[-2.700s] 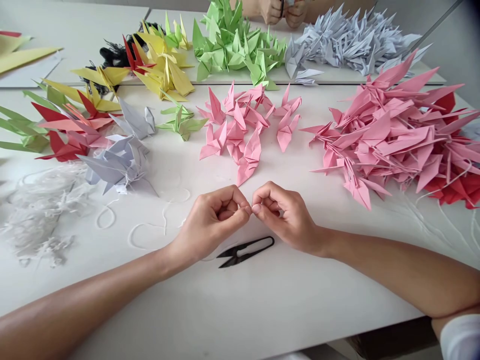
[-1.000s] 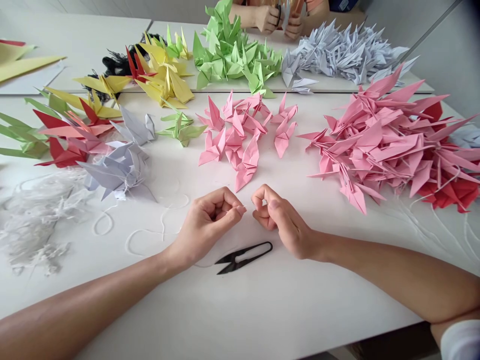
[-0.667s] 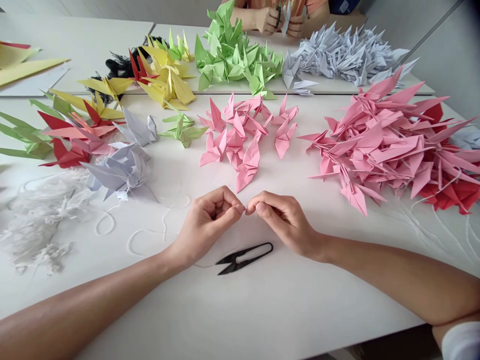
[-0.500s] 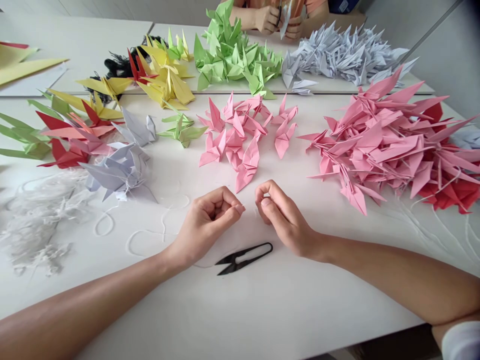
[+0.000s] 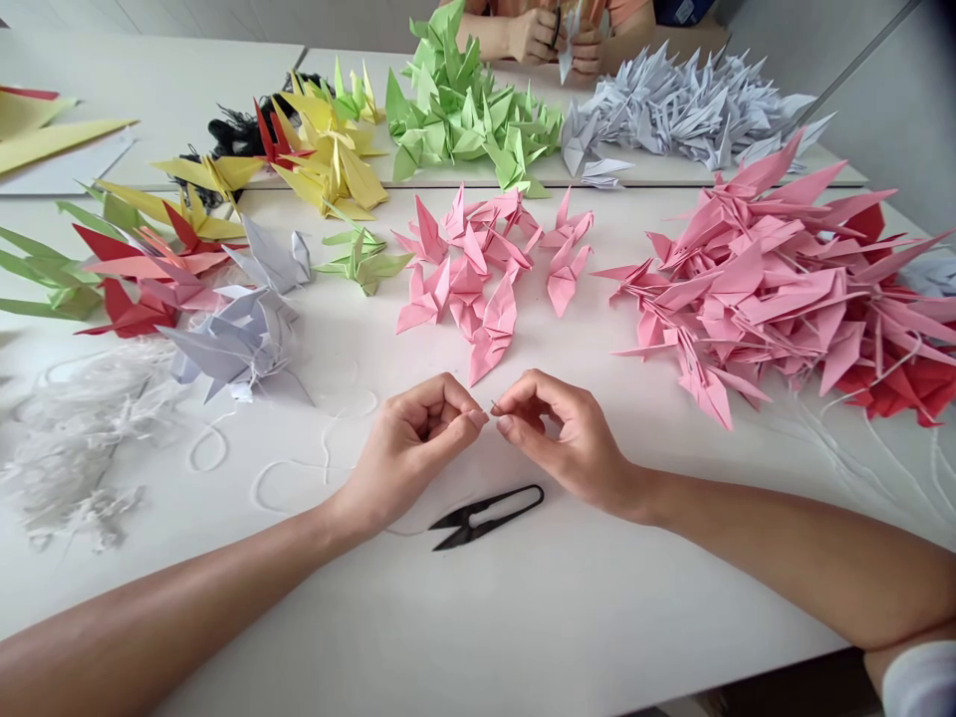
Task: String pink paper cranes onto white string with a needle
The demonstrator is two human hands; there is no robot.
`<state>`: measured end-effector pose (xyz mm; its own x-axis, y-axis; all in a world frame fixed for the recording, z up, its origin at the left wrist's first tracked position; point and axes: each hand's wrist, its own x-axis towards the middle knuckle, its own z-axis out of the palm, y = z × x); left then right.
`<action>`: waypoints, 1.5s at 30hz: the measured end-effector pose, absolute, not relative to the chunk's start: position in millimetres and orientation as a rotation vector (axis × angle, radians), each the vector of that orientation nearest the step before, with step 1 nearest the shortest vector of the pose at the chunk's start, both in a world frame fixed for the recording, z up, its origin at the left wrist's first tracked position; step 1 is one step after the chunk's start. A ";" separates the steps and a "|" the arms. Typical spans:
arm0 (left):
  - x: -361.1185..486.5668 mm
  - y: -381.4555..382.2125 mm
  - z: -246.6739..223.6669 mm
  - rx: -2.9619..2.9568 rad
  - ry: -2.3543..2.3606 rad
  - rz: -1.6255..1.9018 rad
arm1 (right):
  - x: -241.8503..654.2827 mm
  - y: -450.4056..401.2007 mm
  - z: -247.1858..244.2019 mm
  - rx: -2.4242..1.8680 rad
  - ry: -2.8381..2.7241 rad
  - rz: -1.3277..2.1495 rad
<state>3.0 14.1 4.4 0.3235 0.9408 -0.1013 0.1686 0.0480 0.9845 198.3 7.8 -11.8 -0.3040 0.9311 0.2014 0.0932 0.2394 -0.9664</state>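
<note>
My left hand (image 5: 414, 443) rests on the white table (image 5: 523, 617) with its fingertips pinched together, and whatever they hold is too thin to make out. My right hand (image 5: 560, 438) faces it, pinching a thin needle (image 5: 494, 405) whose tip points toward my left fingertips, almost touching them. Loose white thread (image 5: 291, 464) curls on the table to the left of my left wrist. Black thread snips (image 5: 485, 516) lie just below and between my hands, touching neither. A group of pink origami cranes (image 5: 470, 289) sits just beyond my fingertips.
A large heap of pink and red cranes (image 5: 769, 284) fills the right. Green (image 5: 470, 124), pale grey (image 5: 694, 105) and yellow cranes (image 5: 333, 164) lie farther back. A white thread tangle (image 5: 82, 438) lies left. A co-worker's hands (image 5: 557, 35) work beyond the cranes.
My right hand has moved left and its fingers have come back to a pinch near my left fingertips, with the needle now showing. My left hand has barely moved.
</note>
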 end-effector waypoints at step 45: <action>2.9 13.7 1.4 1.407 1.078 0.845 | 199.9 5.6 -10.6 -0.945 -1.577 1.345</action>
<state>2.9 13.7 1.4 0.3273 0.9415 -0.0809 0.1463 0.0341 0.9887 199.9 5.6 -10.6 -0.3660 0.9225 0.1225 0.0249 0.1413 -0.9897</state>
